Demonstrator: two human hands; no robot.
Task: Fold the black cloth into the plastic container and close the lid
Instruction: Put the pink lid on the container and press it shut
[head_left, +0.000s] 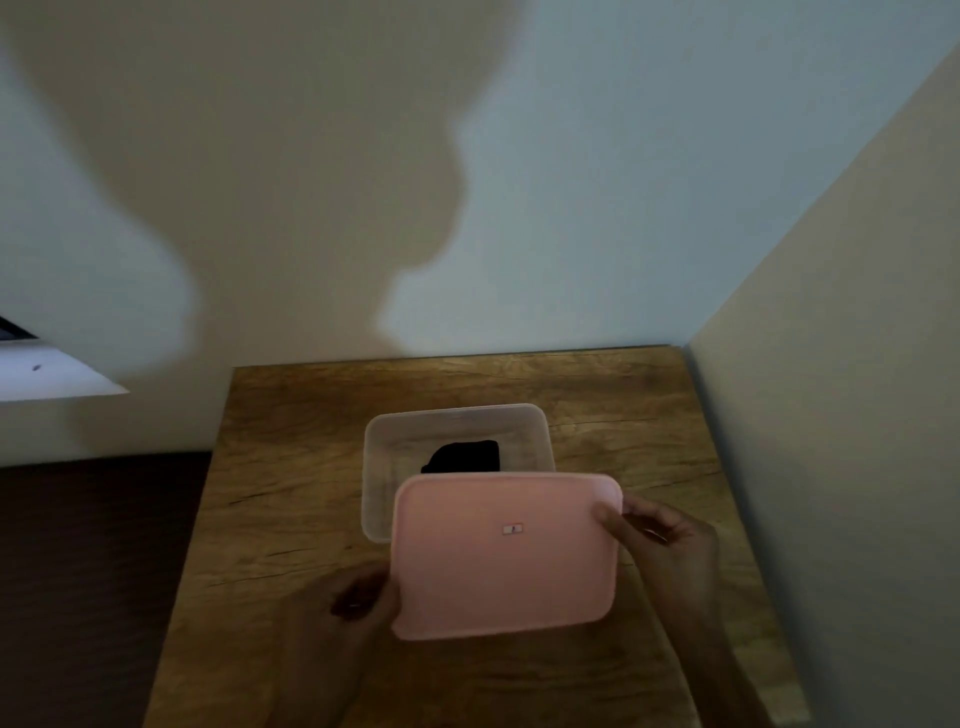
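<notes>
Clear plastic container (457, 457) standing on the wooden desk (291, 467), toward its far middle, open at the top. Inside, black cloth (465, 457) bunched into a dark lump on the bottom, near portion hidden behind the lid. Pink lid (506, 556) held above the desk, nearer than the container, overlapping its near edge and right near corner in the view; not seated on the rim. Small label at the lid's centre, too small to read.

Left hand (358, 597) closed on the lid's near left edge, fingers curled at the rim, details lost in shadow. Right hand (660, 540) closed on the far right corner, thumb lying on the top face, fingers tucked beneath. Both forearms cut off by the bottom of the frame.

Desk pushed into a corner of two pale walls (597, 182), large soft shadows across the far wall. White ledge (57, 374) at far left, only partly in frame. Whole scene dim and slightly blurred.
</notes>
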